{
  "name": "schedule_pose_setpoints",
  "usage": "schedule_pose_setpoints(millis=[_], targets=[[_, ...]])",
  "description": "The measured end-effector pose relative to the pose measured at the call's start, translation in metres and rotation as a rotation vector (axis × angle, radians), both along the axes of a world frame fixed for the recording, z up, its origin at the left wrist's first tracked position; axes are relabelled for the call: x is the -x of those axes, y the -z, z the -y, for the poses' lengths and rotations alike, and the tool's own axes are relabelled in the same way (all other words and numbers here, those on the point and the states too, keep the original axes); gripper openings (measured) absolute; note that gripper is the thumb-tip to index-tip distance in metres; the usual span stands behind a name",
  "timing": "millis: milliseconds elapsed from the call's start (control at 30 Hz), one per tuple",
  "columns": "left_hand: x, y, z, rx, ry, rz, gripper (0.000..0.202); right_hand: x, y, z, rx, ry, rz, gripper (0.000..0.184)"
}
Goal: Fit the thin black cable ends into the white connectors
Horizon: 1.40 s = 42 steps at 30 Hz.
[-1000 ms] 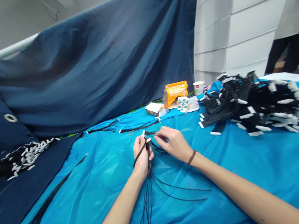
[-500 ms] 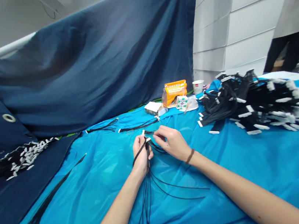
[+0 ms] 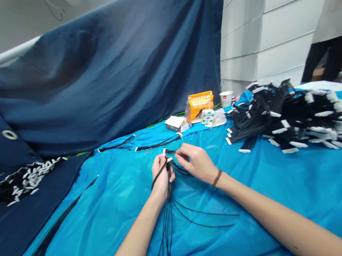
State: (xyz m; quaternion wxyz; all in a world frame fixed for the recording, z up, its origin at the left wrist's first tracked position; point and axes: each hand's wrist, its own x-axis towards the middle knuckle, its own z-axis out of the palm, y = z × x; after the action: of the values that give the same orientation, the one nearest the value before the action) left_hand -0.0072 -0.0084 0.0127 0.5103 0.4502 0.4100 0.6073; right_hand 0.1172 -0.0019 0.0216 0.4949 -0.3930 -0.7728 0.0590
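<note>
My left hand (image 3: 162, 178) is closed around a bundle of thin black wires (image 3: 168, 230), whose loose ends trail down toward me and off to the right. A small white connector (image 3: 169, 159) pokes out at the top of that hand. My right hand (image 3: 196, 162) is pinched just to the right, on black wires that run between the two hands; exactly which wires lie in its fingertips is hidden. Another white connector (image 3: 163, 151) shows just above my left fingers.
At right lies a big heap of black wire harnesses (image 3: 284, 116) with white connectors; a smaller heap (image 3: 22, 182) is at far left. One bundle (image 3: 57, 226) lies left of my arms. An orange bag (image 3: 199, 106), a small box (image 3: 177, 123) and a paper cup (image 3: 226, 98) stand at the back.
Both of my hands and the wires stay almost still. A bit of another person's hand at the far left edge has gone out of view.
</note>
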Motion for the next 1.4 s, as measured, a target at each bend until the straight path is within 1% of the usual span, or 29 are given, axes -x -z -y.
schedule_pose_setpoints(millis=[867,1400], targets=[[0.0001,-0.0001,-0.0004,0.013,0.008,-0.005,0.035,-0.0001,0.001,0.0003,0.031,-0.021,0.044,0.011],[-0.0008,-0.0016,0.0003,0.03,0.001,0.002,0.036,-0.0003,0.001,0.0004,0.024,-0.028,0.044,0.011]])
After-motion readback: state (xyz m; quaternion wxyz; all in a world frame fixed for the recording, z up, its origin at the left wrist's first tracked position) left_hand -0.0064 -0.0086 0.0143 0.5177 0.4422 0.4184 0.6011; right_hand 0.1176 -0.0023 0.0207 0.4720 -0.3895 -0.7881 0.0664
